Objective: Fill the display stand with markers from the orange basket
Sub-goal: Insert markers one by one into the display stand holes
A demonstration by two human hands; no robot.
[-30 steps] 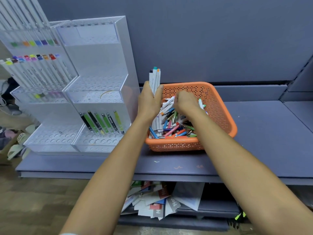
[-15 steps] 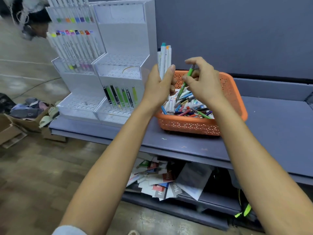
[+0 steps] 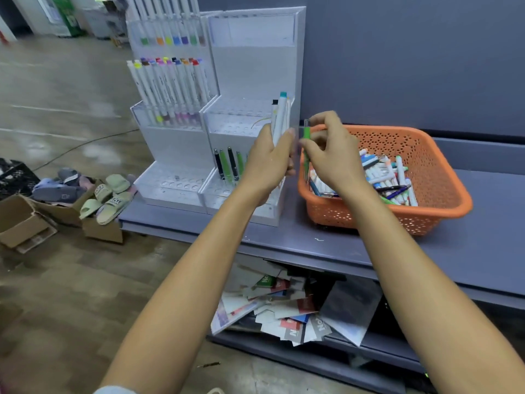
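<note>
On the floor at far left, brown cardboard boxes [image 3: 25,223] hold soft foam slippers [image 3: 110,194], which have no part in the job. Next comes the white and clear plastic display stand [image 3: 252,69]. It is stepped in tiers, each a flat plate drilled with round holes, so a marker drops in and leans back with its cap on show. Its left column is full of slim white markers with coloured caps [image 3: 167,89]. Its right column is mostly bare holes, with only a short row of glossy green and black pens [image 3: 228,166] in the lowest tier. That bare column is likely where the stock goes.

The left hand [image 3: 270,160] is in front of the stand's right column, its fingers and thumb curled round a bundle of white-barrelled markers [image 3: 281,118]. It holds them upright, probably as a ready supply to be slotted in one by one. Just beside it, the right hand [image 3: 332,155] pinches a thin green marker [image 3: 306,135] between thumb and fingertips, also upright. I cannot tell whether it is joining the bundle or heading for a hole.

To the right, the orange perforated plastic basket [image 3: 412,220] sits on the grey-blue shelf [image 3: 497,223] near the stand, with a loose heap of smooth mixed markers [image 3: 392,177] inside. Under the shelf, glossy printed leaflets [image 3: 284,305] lie fanned.
</note>
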